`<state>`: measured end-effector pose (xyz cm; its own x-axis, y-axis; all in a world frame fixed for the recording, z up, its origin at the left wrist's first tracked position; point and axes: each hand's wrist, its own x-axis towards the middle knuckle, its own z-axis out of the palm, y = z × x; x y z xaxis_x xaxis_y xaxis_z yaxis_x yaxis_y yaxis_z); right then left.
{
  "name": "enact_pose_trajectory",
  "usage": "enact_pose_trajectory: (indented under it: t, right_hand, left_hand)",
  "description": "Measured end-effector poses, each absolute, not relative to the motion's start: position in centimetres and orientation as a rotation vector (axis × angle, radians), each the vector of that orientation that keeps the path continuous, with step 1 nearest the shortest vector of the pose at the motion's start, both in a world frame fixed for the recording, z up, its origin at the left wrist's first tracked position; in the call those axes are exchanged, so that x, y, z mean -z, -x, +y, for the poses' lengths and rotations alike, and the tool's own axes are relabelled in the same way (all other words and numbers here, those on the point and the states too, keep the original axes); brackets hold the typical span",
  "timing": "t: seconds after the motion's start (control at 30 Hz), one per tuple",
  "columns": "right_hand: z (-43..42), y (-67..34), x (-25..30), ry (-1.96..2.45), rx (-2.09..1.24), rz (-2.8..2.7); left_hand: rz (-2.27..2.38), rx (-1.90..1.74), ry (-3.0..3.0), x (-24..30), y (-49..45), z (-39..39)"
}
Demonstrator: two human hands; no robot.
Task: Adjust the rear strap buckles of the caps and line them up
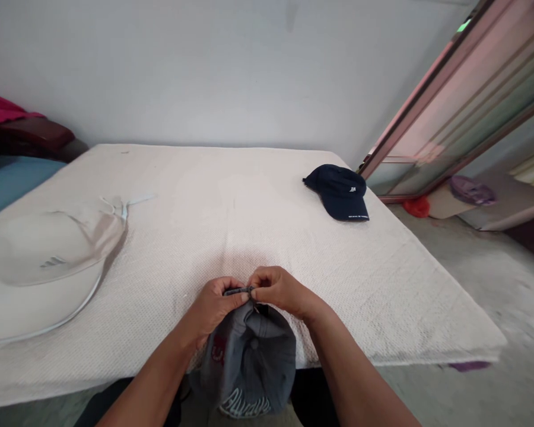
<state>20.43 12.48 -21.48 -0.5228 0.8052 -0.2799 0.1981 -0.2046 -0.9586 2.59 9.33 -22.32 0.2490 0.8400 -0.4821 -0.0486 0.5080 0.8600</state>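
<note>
A grey baseball cap (267, 350) with pale "Always" lettering hangs at the table's front edge, its crown toward me. My left hand (218, 302) pinches the cap's back strap from the left. From the right, my right hand (278, 290) grips the same strap, thumb and fingertips pressed together close to the left thumb. The strap's fastening is partly hidden by the fingers. On the left of the table lies a cream cap (48, 267) with a wide brim and ties. A navy cap (338, 190) with small white lettering rests at the back right.
A white textured cloth (196, 201) covers the table, which meets a pale wall (182, 71) behind. Blue and pink items (9, 110) are piled at the far left. On the right are a glass-panelled frame (436, 107) and the concrete floor (480, 279).
</note>
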Motion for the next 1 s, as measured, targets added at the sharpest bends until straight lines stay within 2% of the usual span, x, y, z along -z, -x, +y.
enact_pose_trajectory:
  t: [0.23,0.43,0.73,1.0]
  right_hand:
    - [12.5,-20.4,21.8,1.237,-1.600,-1.770]
    - [12.6,-20.5,22.0,1.178,-1.688,-1.743]
    - [12.8,-20.9,22.6,1.140,-1.735,-1.653]
    - [12.6,-20.7,22.4,1.153,-1.730,-1.628]
  left_hand:
    - [1.287,-0.681,-1.146,22.4,-2.7,9.8]
    - [1.340,-0.703,-1.134,21.8,-3.0,9.9]
    - [1.187,-0.890,-1.133,22.5,-3.1,9.5]
    - [1.223,-0.824,-1.234,22.4,-2.7,9.6]
